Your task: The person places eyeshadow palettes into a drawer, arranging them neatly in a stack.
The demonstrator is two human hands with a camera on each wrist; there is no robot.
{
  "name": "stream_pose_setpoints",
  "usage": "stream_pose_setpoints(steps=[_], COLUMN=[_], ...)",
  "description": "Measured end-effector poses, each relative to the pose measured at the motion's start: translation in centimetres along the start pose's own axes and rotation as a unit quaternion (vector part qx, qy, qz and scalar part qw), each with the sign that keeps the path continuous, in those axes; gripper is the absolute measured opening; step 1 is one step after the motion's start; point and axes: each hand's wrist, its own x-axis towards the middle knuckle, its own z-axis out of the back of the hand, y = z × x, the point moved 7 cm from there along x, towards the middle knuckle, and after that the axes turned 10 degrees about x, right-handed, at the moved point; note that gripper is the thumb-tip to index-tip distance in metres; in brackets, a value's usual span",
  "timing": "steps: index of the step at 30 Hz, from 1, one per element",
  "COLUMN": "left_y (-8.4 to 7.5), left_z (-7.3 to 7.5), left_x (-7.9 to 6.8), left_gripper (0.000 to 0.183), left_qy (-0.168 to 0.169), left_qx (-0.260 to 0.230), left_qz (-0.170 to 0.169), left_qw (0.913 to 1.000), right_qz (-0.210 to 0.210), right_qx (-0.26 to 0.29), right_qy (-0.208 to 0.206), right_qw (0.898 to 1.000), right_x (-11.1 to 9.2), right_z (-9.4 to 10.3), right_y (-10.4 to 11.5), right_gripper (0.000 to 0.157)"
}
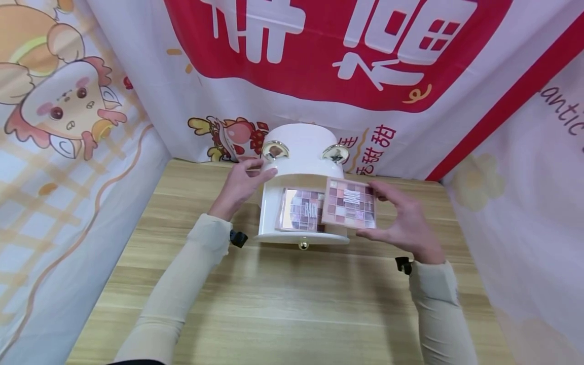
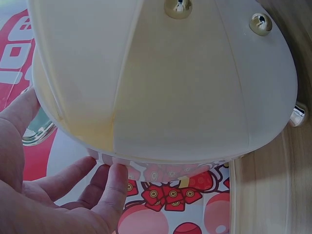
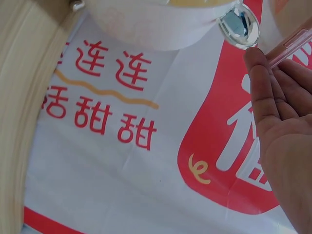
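Note:
A white rounded storage box (image 1: 298, 137) with gold-rimmed round ornaments stands against the back cloth, its white drawer (image 1: 269, 223) pulled out. Inside the drawer lies an eyeshadow palette (image 1: 298, 209) with a checkered lid marked BACK. My right hand (image 1: 403, 218) grips a second eyeshadow palette (image 1: 351, 205) by its right side, thumb and fingers at opposite edges, over the drawer's right part. In the right wrist view only a pinkish edge of this palette (image 3: 292, 46) shows. On the box's left side my left hand (image 1: 242, 185) rests with extended fingers, touching the white casing (image 2: 180, 97).
Beneath everything is a light wood-grain table (image 1: 283, 304). Printed cloths rise behind and on both sides: a red-and-white back cloth (image 1: 292, 86), a left cloth (image 1: 114, 203) and a right cloth (image 1: 515, 218). A gold knob (image 1: 303, 245) sits on the drawer's front.

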Motion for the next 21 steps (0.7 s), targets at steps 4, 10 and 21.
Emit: stream_pose_setpoints(steps=[4,10,21], left_y=[0.1,0.1,0.0], left_z=[0.1,0.1,0.0], left_x=[0.0,-0.1,-0.1], left_gripper=[0.094,0.093,0.09], left_qy=[-0.002,-0.002,0.003], left_qx=[0.0,0.004,0.002], left_qz=[0.001,-0.003,-0.001], left_qw=[1.0,1.0,1.0], right_qz=[0.02,0.028,0.009], right_qx=[0.015,0.025,0.035], right_qy=[0.006,0.012,0.031], right_qw=[1.0,0.999,0.999], right_x=[0.5,1.0,1.9], right_z=[-0.7,-1.5,-3.3], right_y=[0.5,1.0,2.0], right_gripper=[0.112,0.111,0.103])
